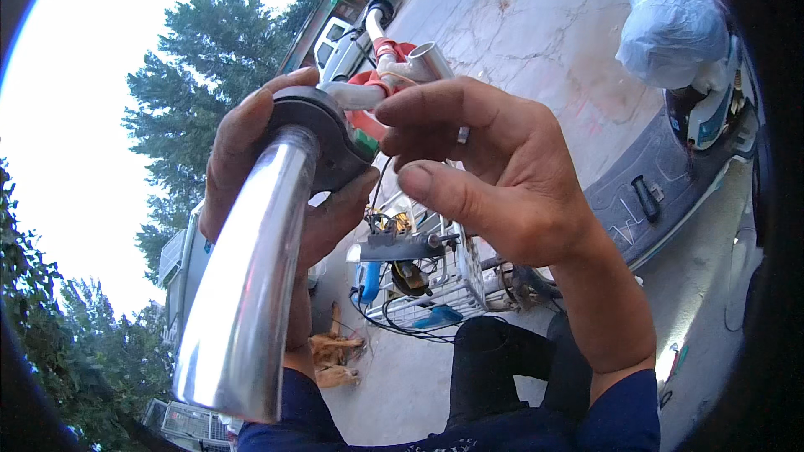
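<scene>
In the middle left, my left hand (331, 230) grips a black ring-shaped collar (314, 121) fitted around a shiny metal handlebar tube (251, 276). Its fingers wrap the collar's left side and the thumb presses from below right. The bare tube end points down toward me. Beyond the collar the bar runs on to red fittings (394, 48) and a short open tube stub (429, 59). My right hand (519, 172) hovers just right of the collar, thumb and curled fingers apart. I see nothing between them; part of the fingers overlaps the bar behind.
A white wire basket (481, 272) with wires and a dark boxy part hangs below the hands. A black rubber grip (645, 199) and hex keys (624, 222) lie on a footboard at right. A bagged seat (674, 33) stands beyond; a brown dog (335, 356) lies lower left.
</scene>
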A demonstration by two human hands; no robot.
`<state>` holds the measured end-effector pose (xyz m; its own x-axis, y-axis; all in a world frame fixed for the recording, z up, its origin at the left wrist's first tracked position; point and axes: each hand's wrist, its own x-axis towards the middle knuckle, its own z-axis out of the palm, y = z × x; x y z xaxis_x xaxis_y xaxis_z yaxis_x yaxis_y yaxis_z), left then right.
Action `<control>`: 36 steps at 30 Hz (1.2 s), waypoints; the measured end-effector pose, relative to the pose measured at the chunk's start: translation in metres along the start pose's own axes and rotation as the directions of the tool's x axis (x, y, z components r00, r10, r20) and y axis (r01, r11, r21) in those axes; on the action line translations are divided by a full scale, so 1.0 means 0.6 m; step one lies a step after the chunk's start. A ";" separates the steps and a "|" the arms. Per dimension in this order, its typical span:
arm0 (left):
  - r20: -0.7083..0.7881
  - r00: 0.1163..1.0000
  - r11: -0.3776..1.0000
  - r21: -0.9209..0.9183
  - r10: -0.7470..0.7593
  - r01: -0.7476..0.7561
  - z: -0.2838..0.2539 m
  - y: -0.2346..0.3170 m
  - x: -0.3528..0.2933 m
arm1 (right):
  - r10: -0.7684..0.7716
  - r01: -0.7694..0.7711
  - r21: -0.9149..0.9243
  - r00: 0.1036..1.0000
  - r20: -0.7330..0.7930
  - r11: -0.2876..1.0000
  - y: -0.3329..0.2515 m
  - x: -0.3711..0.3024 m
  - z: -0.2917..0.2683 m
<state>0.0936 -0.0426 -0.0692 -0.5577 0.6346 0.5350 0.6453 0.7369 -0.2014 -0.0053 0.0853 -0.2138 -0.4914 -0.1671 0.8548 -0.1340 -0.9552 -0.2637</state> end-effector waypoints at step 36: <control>-0.056 0.997 0.999 0.001 -0.054 0.054 0.009 0.007 -0.003 | -0.284 0.272 -0.086 0.932 -0.223 0.959 0.028 -0.015 0.067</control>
<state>0.0944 -0.0394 -0.0756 -0.5619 0.5800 0.5899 0.6136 0.7704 -0.1730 0.0312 0.0609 -0.2082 -0.6118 0.1702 0.7725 -0.3360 -0.9400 -0.0590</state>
